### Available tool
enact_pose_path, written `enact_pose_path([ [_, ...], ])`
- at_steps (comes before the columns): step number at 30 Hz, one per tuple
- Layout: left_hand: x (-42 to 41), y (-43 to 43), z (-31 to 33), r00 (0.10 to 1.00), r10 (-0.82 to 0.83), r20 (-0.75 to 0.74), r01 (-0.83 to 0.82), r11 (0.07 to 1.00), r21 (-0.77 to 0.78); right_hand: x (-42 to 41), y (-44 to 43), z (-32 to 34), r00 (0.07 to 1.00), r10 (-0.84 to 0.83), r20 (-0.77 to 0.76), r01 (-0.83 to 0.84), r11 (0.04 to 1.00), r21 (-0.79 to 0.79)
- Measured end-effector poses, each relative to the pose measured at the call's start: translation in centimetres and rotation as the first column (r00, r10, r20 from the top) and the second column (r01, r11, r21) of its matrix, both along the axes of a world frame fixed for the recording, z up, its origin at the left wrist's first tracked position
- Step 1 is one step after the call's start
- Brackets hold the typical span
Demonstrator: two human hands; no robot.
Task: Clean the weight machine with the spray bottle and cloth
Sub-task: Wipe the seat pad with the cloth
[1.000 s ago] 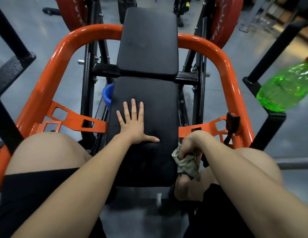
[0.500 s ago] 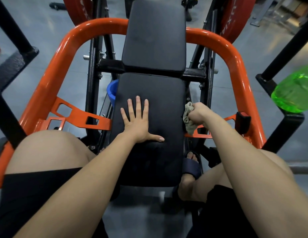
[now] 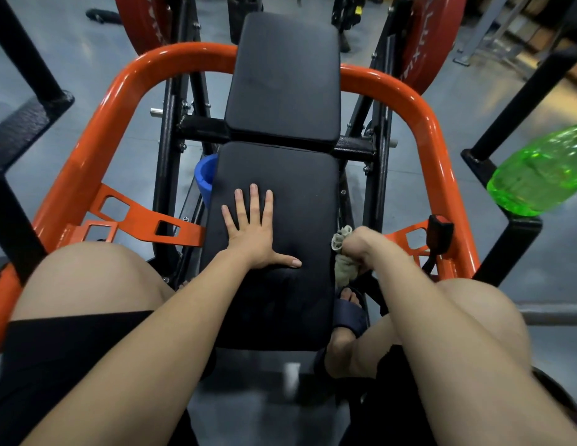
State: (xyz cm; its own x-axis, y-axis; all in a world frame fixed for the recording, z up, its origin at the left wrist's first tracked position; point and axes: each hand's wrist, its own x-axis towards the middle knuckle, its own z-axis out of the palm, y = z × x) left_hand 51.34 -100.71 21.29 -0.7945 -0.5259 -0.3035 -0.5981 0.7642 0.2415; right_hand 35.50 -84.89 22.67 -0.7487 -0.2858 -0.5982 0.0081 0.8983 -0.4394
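The weight machine has a black padded seat (image 3: 300, 175), a second black pad (image 3: 285, 78) beyond it, and an orange tube frame (image 3: 97, 130) around both. My left hand (image 3: 253, 235) lies flat on the near seat pad with fingers spread. My right hand (image 3: 361, 244) grips a crumpled beige cloth (image 3: 342, 268) against the right edge of the seat pad. A green translucent bottle (image 3: 538, 175) rests on a black post at the right edge of view.
Red weight plates (image 3: 432, 43) hang at the far right and far left. A blue cup-like part (image 3: 205, 178) sits left of the seat. Black steel posts (image 3: 20, 130) stand on both sides. My knees and a sandalled foot (image 3: 348, 312) flank the seat over grey floor.
My right hand with the cloth went from low beside the seat up along its right edge, then back down toward me. My left hand stayed flat on the pad.
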Motion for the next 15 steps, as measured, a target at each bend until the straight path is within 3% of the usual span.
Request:
enact_pose_path([
  [2,-0.1,0.0,-0.1,1.0,0.002,-0.005,-0.002,1.0,0.0,1.6,0.1,-2.0,0.958,-0.284,0.05,0.288,0.938,-0.194],
  [5,-0.1,0.0,-0.2,1.0,0.003,-0.004,-0.003,1.0,-0.01,5.0,0.9,-3.9,0.715,-0.668,0.208,0.687,0.613,-0.391],
  [9,0.0,0.1,-0.2,1.0,0.003,0.0,-0.003,1.0,-0.01,10.0,3.6,-7.1,0.543,-0.815,0.203,0.817,0.458,-0.35],
  [12,0.0,0.0,0.0,1.0,0.003,0.01,-0.003,1.0,-0.004,11.7,4.7,-9.6,0.521,-0.835,0.178,0.839,0.463,-0.285],
  [15,0.0,0.1,0.1,1.0,-0.003,0.015,0.003,1.0,-0.003,11.8,4.7,-9.2,0.449,-0.867,0.215,0.881,0.388,-0.272],
])
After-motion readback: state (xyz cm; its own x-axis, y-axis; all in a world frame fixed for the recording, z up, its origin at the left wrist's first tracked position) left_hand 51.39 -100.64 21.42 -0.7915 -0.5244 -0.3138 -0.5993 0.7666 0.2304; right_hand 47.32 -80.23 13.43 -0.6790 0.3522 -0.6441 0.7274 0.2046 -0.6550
